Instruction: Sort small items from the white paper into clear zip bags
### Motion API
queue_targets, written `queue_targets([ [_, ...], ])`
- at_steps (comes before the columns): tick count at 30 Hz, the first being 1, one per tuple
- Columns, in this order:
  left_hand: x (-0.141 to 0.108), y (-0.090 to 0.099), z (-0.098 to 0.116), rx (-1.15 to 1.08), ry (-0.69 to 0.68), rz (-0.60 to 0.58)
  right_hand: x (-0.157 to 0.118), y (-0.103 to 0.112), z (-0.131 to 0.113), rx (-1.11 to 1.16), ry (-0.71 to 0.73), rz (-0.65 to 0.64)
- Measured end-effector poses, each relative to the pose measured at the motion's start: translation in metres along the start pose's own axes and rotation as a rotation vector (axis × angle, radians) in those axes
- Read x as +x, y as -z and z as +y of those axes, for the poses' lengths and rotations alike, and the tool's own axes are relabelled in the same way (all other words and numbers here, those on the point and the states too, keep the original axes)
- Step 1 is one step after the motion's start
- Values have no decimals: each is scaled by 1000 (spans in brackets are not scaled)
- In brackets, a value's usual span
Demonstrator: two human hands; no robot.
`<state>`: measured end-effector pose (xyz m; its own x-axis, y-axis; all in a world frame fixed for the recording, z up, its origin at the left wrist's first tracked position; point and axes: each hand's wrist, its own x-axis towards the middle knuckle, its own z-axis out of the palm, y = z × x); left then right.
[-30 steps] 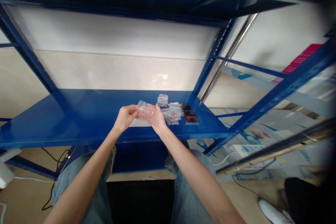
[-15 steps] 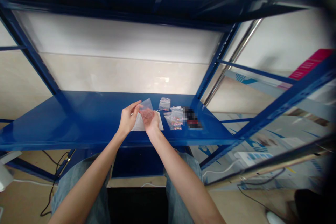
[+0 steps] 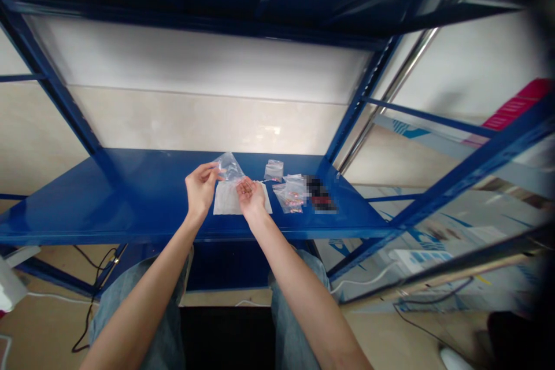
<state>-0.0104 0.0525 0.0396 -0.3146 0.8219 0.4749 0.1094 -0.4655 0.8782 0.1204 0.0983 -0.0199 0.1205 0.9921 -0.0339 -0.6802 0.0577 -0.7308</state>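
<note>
Grip of the left hand [image 3: 200,189] is a narrow pinch on a clear zip bag [image 3: 229,166]. The right hand [image 3: 250,196] lies open and cupped, palm up, holding small copper-coloured pieces [image 3: 246,187] over a white sheet [image 3: 236,201] near the front edge of the blue steel shelf [image 3: 130,208]. Tilting that palm could spill them onto the shelf or floor. No writing is legible; a black item [image 3: 319,196] is blurred.

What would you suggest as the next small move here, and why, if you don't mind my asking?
I would probably tip the small copper-coloured pieces from the right hand into the clear plastic bag pinched by the left hand. The pieces lie loose on the upturned palm, and the bag is held up right beside them, above the white sheet.
</note>
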Motion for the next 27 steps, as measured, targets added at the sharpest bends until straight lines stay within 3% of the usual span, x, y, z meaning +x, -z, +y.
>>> queue_targets([
  [2, 7, 16, -6, 64, 65, 7, 4, 1, -10, 40, -16, 57],
  [4, 14, 36, -12, 213, 124, -75, 9, 0, -21, 37, -42, 96],
  [7, 20, 64, -18, 639, 118, -100, 19, -4, -30, -91, -62, 95],
  [10, 17, 74, -15, 1049, 105, -106, 25, -5, -28, -248, -50, 44],
  [14, -9, 47, -8, 1230, -143, -126, 26, -2, -22, -442, 10, -95],
  [16, -30, 25, -12, 1141, -239, -297, 24, 0, -21, -508, 50, -147],
  [19, -58, 1, -25, 996, -264, -535, 20, 1, -21, -536, 85, -180],
  [22, -70, -5, -38, 929, -258, -557, 18, 1, -23, -546, 96, -209],
  [27, -64, 4, -43, 896, -265, -539, 15, 1, -23, -594, 50, -246],
])
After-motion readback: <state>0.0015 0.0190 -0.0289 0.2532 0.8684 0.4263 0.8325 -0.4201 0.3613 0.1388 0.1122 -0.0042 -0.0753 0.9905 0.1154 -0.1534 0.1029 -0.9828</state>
